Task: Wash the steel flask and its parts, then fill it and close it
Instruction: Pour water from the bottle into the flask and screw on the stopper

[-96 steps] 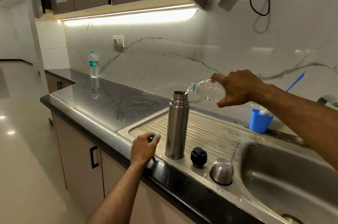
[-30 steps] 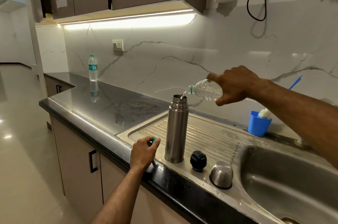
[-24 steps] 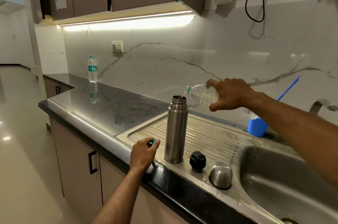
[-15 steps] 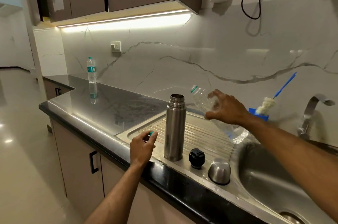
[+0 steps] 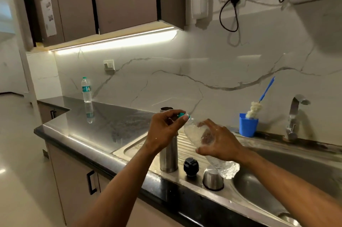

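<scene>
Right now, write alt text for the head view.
Two hands cap a clear plastic bottle: the left hand pinches a teal cap at its mouth while the right hand holds its body. Behind them an open steel flask stands on the sink drainboard, beside its black stopper and steel cup.

blue cup (image 5: 247, 127), brush (image 5: 254, 109), tap (image 5: 294, 115)

Two bare, sleeveless forearms.
</scene>
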